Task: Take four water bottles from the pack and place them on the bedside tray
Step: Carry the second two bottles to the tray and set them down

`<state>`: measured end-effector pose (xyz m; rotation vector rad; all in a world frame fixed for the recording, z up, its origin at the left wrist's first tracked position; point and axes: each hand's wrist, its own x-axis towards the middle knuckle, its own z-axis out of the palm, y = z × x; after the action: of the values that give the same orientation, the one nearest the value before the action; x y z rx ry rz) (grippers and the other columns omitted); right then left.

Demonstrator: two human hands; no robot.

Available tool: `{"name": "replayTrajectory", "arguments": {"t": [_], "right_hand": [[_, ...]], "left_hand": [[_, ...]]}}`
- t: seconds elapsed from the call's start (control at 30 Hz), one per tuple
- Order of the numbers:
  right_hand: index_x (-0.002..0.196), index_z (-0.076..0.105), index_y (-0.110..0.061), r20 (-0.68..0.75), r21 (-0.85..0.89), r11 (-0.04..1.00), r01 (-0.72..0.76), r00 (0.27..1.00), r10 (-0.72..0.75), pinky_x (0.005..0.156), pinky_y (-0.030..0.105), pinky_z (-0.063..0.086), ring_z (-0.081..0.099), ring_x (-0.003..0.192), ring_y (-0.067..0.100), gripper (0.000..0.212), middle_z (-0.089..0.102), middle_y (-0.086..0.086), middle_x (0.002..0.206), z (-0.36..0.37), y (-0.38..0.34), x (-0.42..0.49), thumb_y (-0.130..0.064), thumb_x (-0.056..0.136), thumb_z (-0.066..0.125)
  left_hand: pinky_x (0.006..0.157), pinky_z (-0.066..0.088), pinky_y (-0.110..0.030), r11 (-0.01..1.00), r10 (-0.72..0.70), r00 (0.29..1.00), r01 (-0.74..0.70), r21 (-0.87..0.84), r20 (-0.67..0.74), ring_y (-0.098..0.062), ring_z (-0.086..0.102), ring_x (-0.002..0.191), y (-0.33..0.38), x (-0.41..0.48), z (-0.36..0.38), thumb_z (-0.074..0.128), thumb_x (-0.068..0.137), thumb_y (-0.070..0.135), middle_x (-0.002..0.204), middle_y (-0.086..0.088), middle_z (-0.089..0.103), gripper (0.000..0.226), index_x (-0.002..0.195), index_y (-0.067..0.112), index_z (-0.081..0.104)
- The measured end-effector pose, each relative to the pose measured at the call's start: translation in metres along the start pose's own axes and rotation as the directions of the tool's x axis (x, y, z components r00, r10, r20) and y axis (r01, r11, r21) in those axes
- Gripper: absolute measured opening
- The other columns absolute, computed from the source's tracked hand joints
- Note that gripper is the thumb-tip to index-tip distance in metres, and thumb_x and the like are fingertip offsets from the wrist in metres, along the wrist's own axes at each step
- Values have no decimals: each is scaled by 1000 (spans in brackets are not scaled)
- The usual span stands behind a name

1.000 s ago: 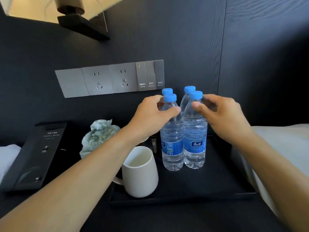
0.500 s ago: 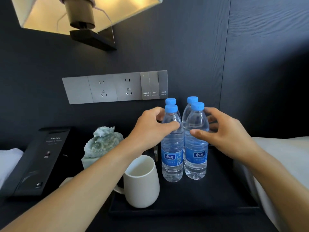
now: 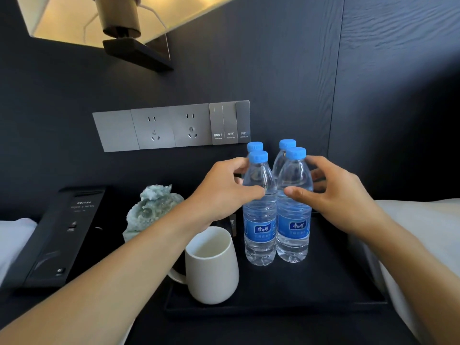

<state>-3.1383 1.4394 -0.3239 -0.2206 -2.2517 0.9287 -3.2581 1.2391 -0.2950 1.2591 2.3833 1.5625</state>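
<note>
We had four upright water bottles clustered on the black tray, standing between our left hand and right hand, both spread loosely, gripping nothing firmly.

Four clear water bottles with blue caps and blue labels stand upright on the black bedside tray, packed in a tight two-by-two cluster, two in front and two close behind. They sit toward the tray's back half, left of its middle.
</note>
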Motion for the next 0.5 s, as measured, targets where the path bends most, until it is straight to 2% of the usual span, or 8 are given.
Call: {"name": "replayTrajectory", "arguments": {"t": [0.07,0.17,0.23,0.4,0.5], "right_hand": [[145,56,-27,-3,-6,1000,0,1000,0,86,36,63,74,94,10,76,71,-10,109,0,0,0,-47,78,85],[144,57,-28,-16,-17,1000,7,1000,-7,87,37,63,73,96,11,73,71,-8,111,2,-1,-1,-45,80,84],[145,55,-29,-25,-8,1000,6,1000,-6,89,38,62,73,99,13,72,71,-4,115,4,-2,-2,-44,81,84],[146,54,-29,-23,4,1000,6,1000,-6,92,40,62,72,103,16,71,70,0,121,5,-3,-4,-43,83,84],[145,55,-29,-36,9,1000,13,999,-12,92,39,61,72,103,17,70,70,1,120,6,-4,-5,-43,82,84]], "left_hand": [[90,59,-41,999,-17,999,19,36,-51,-20,71,96,0,1,1,88,66,32,108,12,75,47,110,32,71],[78,56,-31,996,-16,992,27,82,-128,-9,65,86,-2,1,5,92,65,40,105,10,71,47,102,30,65],[76,54,-28,994,-7,989,23,104,-151,-7,63,86,-2,0,8,91,66,43,104,10,68,47,101,30,62],[78,54,-29,999,-35,996,38,32,-86,-4,63,93,0,-3,10,83,77,35,110,13,66,50,122,31,62],[82,56,-34,998,-16,997,21,64,-74,-8,65,92,-2,-4,10,82,78,33,109,9,69,43,119,30,66]]}}
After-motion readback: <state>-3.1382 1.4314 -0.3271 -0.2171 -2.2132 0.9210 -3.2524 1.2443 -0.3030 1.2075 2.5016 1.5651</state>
